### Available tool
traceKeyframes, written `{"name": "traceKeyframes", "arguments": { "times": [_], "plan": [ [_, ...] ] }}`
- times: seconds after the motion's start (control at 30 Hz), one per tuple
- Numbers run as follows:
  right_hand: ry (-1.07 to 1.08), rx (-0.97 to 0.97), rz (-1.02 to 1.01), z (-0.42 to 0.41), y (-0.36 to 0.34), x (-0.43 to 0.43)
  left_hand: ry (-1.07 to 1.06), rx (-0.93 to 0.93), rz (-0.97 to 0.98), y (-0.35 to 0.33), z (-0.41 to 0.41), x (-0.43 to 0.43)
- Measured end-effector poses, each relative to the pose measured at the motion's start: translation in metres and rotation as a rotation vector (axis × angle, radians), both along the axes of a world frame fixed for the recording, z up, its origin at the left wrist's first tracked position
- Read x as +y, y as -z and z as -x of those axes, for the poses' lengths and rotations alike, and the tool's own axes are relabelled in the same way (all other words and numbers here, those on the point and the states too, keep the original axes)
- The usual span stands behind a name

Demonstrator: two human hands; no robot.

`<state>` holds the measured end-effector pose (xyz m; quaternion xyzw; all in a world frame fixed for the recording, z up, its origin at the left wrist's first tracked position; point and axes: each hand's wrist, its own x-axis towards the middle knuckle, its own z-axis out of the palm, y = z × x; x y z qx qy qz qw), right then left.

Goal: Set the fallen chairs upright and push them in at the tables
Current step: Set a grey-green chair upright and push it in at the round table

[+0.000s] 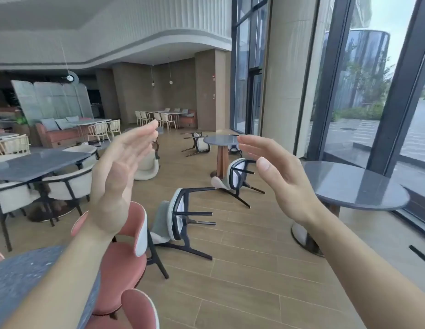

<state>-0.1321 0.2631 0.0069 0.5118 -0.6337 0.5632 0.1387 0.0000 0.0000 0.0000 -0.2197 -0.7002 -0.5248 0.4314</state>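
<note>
Both my hands are raised in front of me, palms facing each other, fingers straight, holding nothing: my left hand (pixel 119 176) and my right hand (pixel 278 176). Between them, on the wooden floor, a grey chair (pixel 173 222) with black legs lies on its side. A second fallen chair (pixel 235 176) lies beside the small round table (pixel 222 140) on a wooden pedestal. A third one (pixel 197 143) lies farther back, legs pointing left. A cream chair (pixel 147 168) sits behind my left hand, partly hidden.
A round grey table (pixel 356 186) stands at the right by the glass wall (pixel 373 103). A pink chair (pixel 128 252) stands upright at the grey table (pixel 28 288) near me, lower left. A long dark table (pixel 35 165) with white chairs fills the left.
</note>
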Motion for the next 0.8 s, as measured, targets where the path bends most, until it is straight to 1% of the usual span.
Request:
{"name": "traceKeyframes", "arguments": {
  "times": [0.03,0.17,0.23,0.4,0.63,0.8],
  "plan": [
    [-0.006,-0.007,0.017,0.014,0.003,-0.003,-0.034,0.023,0.015,0.001,0.011,0.001],
    [-0.040,-0.078,-0.013,0.076,0.022,-0.032,-0.092,-0.052,0.016,0.020,0.065,-0.014],
    [-0.071,-0.093,-0.035,0.111,0.033,-0.052,-0.106,-0.051,-0.003,0.034,0.093,-0.031],
    [-0.111,-0.072,-0.088,0.203,0.047,-0.112,-0.136,-0.009,-0.053,0.059,0.171,-0.085],
    [-0.175,-0.035,-0.092,0.327,0.038,-0.208,-0.167,0.015,-0.082,0.060,0.285,-0.163],
    [-0.194,-0.065,-0.068,0.407,0.050,-0.256,-0.178,-0.020,-0.110,0.070,0.361,-0.208]
  ]
}}
